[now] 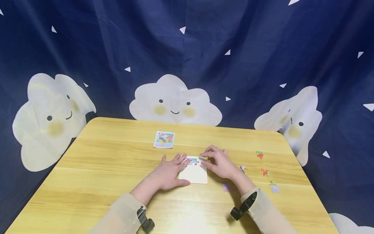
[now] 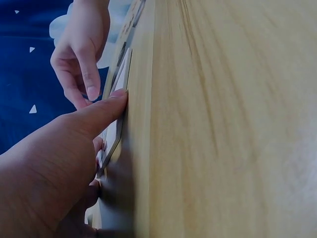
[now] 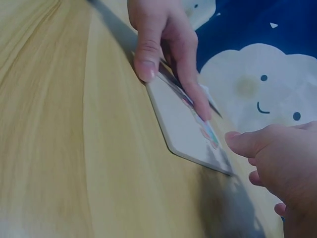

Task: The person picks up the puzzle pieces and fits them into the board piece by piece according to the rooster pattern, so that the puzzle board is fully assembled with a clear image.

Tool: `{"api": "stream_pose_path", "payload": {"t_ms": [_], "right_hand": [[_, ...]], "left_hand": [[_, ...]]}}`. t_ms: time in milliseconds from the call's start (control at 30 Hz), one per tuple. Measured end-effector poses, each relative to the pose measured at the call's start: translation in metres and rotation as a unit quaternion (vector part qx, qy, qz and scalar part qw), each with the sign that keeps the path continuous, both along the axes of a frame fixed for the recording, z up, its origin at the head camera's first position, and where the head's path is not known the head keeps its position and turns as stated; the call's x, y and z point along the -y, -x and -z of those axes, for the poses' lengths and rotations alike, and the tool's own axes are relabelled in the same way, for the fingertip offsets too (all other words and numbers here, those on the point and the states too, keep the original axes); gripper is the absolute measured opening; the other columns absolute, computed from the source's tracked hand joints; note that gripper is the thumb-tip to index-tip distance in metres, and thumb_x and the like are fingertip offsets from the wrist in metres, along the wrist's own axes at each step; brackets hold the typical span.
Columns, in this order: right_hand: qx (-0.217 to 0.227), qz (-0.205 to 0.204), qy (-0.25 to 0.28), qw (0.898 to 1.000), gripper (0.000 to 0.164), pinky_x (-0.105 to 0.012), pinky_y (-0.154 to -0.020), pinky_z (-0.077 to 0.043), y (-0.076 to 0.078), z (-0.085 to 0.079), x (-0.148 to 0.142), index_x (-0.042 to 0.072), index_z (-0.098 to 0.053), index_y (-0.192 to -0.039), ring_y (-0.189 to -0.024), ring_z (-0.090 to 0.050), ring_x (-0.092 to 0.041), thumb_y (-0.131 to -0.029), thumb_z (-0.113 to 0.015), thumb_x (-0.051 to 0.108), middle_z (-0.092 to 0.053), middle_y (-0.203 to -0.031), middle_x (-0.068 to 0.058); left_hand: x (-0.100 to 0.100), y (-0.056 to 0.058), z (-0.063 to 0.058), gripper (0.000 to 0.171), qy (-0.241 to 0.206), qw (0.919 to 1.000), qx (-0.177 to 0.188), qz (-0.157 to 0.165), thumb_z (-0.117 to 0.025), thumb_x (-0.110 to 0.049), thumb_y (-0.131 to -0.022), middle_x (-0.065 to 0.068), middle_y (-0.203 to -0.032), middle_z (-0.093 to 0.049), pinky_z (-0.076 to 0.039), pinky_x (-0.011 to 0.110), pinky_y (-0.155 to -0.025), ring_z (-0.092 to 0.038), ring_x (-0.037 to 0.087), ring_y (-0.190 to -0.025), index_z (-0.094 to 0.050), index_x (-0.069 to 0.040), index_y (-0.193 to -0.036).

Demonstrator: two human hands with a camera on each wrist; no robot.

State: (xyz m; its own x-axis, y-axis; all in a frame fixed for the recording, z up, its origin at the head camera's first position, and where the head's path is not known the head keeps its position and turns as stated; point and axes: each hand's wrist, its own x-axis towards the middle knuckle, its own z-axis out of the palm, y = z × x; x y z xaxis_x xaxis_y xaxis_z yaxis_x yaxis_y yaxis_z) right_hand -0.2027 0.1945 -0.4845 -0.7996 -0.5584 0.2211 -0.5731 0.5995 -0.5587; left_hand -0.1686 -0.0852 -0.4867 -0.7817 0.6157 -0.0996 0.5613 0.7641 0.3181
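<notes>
A white square puzzle tray (image 1: pixel 193 175) lies in front of me, with joined puzzle pieces (image 1: pixel 193 161) along its far edge. Spread over the tray's left side, my left hand (image 1: pixel 170 172) has its fingertips on those pieces and its thumb (image 2: pixel 111 104) at the near rim. My right hand (image 1: pixel 219 162) is at the far right corner, thumb and index finger bent toward each other. Between their tips they pinch a small puzzle piece (image 1: pixel 203 159), mostly hidden and seen nearly edge-on. In the right wrist view, the right hand (image 3: pixel 282 158) hovers beside the tray (image 3: pixel 173 124).
Loose puzzle pieces lie on the right: a red-green one (image 1: pixel 259 155), an orange one (image 1: pixel 264 172), a purple-green one (image 1: pixel 274 187), a purple one (image 1: pixel 226 187) and another (image 1: pixel 243 169) by the right wrist. A picture card (image 1: pixel 164 139) lies farther back on the wooden table (image 1: pixel 96 182).
</notes>
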Motion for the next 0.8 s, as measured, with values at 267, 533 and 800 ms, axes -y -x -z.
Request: {"api": "stream_pose_path", "payload": {"t_ms": [267, 533, 800], "right_hand": [[0.002, 0.013, 0.012, 1.0, 0.035, -0.047, -0.088, -0.023, 0.0, -0.007, -0.021, 0.005, -0.076, -0.128, -0.108, -0.063, -0.029, -0.096, -0.081, 0.018, -0.062, -0.121, -0.004], [0.003, 0.025, 0.017, 1.0, 0.043, -0.048, -0.09, -0.022, -0.001, -0.011, -0.045, 0.001, -0.071, -0.134, -0.104, -0.064, -0.029, -0.095, -0.082, 0.015, -0.065, -0.123, -0.01], [-0.003, 0.042, 0.006, 0.999, 0.048, -0.047, -0.088, -0.026, -0.004, -0.018, -0.068, -0.001, -0.068, -0.136, -0.107, -0.063, -0.033, -0.094, -0.083, 0.017, -0.065, -0.124, -0.012]], "left_hand": [[0.0, -0.001, -0.001, 0.09, -0.003, 1.0, 0.002, -0.003, -0.059, -0.072, -0.097, 0.002, -0.175, -0.022, -0.013, 0.078, -0.117, -0.021, 0.031, -0.159, -0.034, -0.022, -0.168], [-0.001, -0.001, 0.0, 0.09, -0.007, 1.0, 0.002, -0.003, -0.061, -0.07, -0.097, 0.002, -0.175, -0.023, -0.011, 0.078, -0.117, -0.021, 0.031, -0.159, -0.035, -0.022, -0.168], [0.0, -0.001, 0.001, 0.089, -0.01, 0.9999, 0.001, -0.003, -0.061, -0.069, -0.097, 0.002, -0.175, -0.023, -0.011, 0.078, -0.117, -0.021, 0.031, -0.159, -0.035, -0.022, -0.168]]}}
